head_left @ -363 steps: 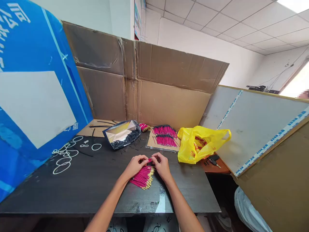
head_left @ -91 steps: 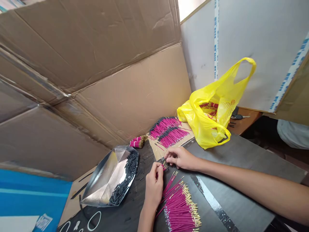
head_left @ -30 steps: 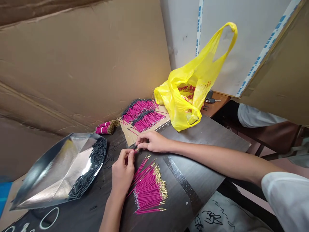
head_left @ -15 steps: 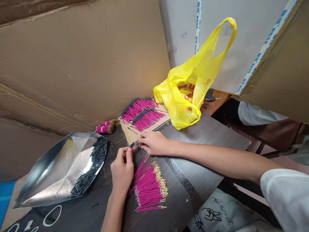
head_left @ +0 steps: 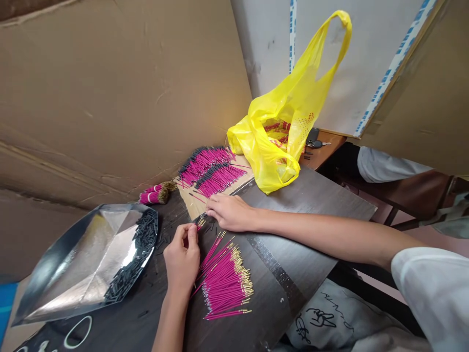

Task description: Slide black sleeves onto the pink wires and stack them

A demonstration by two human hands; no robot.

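My left hand [head_left: 182,256] is closed around a few magenta wires [head_left: 201,223] whose gold tips poke out past the thumb. Just beyond it, my right hand [head_left: 232,213] has its fingers pinched together near the edge of a cardboard sheet [head_left: 196,208]; whatever lies between them is hidden. Several small black tubes [head_left: 210,228] lie on the dark table between the hands. Below them spreads a fan of magenta wires [head_left: 225,283] with gold ends. On the cardboard rest piles of magenta wires with black ends [head_left: 220,178].
A shiny tray [head_left: 73,264] with many black tubes [head_left: 144,230] stands at left. Behind it lie tied wire bundles [head_left: 154,194]. A yellow plastic bag [head_left: 271,142] sits at the back, keys [head_left: 317,143] beside it. Cardboard panels [head_left: 110,88] rise behind the table.
The view has shifted slightly. My right hand has moved a little away from the wire tips in my left hand, toward the cardboard; the left hand keeps its hold.
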